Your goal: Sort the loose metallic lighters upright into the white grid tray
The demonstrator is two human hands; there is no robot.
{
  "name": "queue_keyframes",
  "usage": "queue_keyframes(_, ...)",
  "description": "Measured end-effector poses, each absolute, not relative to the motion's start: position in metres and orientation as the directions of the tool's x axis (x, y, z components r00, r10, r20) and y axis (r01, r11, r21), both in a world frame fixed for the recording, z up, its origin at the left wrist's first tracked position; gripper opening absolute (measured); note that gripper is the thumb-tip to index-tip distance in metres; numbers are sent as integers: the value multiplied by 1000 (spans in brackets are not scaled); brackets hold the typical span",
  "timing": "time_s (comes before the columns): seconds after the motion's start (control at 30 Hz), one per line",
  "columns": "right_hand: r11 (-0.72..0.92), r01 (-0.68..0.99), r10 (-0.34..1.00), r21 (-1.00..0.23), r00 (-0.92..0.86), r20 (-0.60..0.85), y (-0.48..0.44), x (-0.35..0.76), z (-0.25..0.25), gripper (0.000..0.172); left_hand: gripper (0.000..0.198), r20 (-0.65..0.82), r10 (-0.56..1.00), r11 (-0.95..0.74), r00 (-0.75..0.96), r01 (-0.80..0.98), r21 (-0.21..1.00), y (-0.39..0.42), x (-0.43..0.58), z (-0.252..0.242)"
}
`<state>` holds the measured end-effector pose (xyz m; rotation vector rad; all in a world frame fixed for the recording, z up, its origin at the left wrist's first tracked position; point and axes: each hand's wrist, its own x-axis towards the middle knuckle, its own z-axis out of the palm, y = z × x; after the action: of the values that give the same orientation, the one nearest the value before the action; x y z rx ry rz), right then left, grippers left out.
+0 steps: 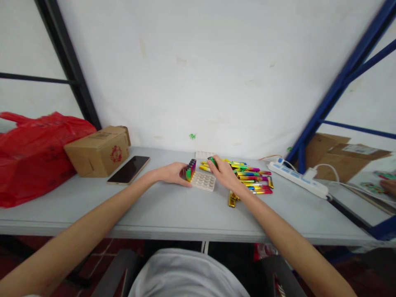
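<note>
A white slotted tray (204, 181) lies on the grey table (173, 210). Several rainbow-coloured lighters (191, 169) stand in its left slots. My left hand (172, 173) rests against the tray's left side, fingers curled around the standing lighters. My right hand (224, 173) hovers over the tray's right end and pinches a green-tipped lighter (212, 161). A loose pile of rainbow lighters (252, 179) lies just right of the tray, with one gold piece (232, 199) nearer the table's front.
A phone (129, 169) and a cardboard box (99, 150) sit left of the tray, a red plastic bag (34, 152) further left. A white power strip (298, 178) lies at right by blue rack posts (328, 103). Another person's hand (390, 186) shows at the far right.
</note>
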<state>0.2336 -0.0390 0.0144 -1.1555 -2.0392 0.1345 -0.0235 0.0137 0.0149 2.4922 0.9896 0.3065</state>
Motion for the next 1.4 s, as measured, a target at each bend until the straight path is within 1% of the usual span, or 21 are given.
queue_keyframes(0.07, 617, 691, 738, -378, -340, 583, -37, 233, 13, 33, 70, 45, 691, -646, 721, 589, 485, 14, -24, 15)
queue_keyframes(0.13, 631, 711, 713, -310, -375, 592, -36, 233, 12, 40, 69, 44, 690, -645, 722, 587, 489, 13, -23, 15)
queue_keyframes(0.2, 620, 728, 725, -293, -388, 569, -36, 233, 11, 44, 68, 40, 692, -643, 720, 591, 487, 12, -23, 17)
queue_keyframes(0.3, 583, 732, 768, -352, -355, 532, -35, 233, 11, 45, 68, 32, 694, -641, 719, 598, 482, 11, -22, 18)
queue_keyframes(0.47, 549, 699, 805, -458, -294, 515, -29, 233, 10, 41, 67, 65, 689, -654, 722, 580, 486, 12, -24, 16)
queue_keyframes(0.63, 559, 703, 810, -439, -349, 472, -24, 231, 6, 36, 68, 73, 688, -663, 722, 584, 469, 12, -23, 17)
queue_keyframes(0.73, 576, 715, 798, -397, -386, 462, -20, 227, 4, 31, 68, 57, 679, -667, 732, 582, 464, 11, -23, 18)
queue_keyframes(0.87, 580, 773, 773, -258, -421, 475, -14, 219, 0, 25, 68, 54, 685, -661, 726, 589, 464, 11, -23, 18)
queue_keyframes(1.0, 600, 787, 760, -144, -504, 410, -11, 214, -4, 18, 66, 60, 699, -658, 712, 609, 443, 11, -23, 18)
queue_keyframes(1.07, 620, 773, 746, -137, -526, 409, -11, 220, -1, 17, 65, 53, 695, -658, 717, 605, 448, 11, -23, 18)
queue_keyframes(1.17, 647, 745, 713, -163, -515, 476, -11, 247, 11, 23, 65, 46, 687, -659, 725, 595, 461, 10, -22, 19)
queue_keyframes(1.2, 651, 743, 707, -155, -520, 479, -11, 260, 15, 24, 65, 47, 687, -659, 725, 595, 460, 10, -22, 20)
queue_keyframes(1.3, 632, 766, 739, -121, -548, 391, -10, 300, 24, 19, 67, 45, 693, -656, 719, 605, 450, 10, -21, 20)
queue_keyframes(1.33, 620, 774, 762, -129, -556, 330, -9, 311, 25, 18, 68, 42, 693, -656, 720, 605, 452, 10, -21, 20)
queue_keyframes(1.4, 593, 789, 797, -161, -548, 255, -7, 327, 23, 15, 71, 41, 688, -658, 724, 600, 456, 10, -22, 19)
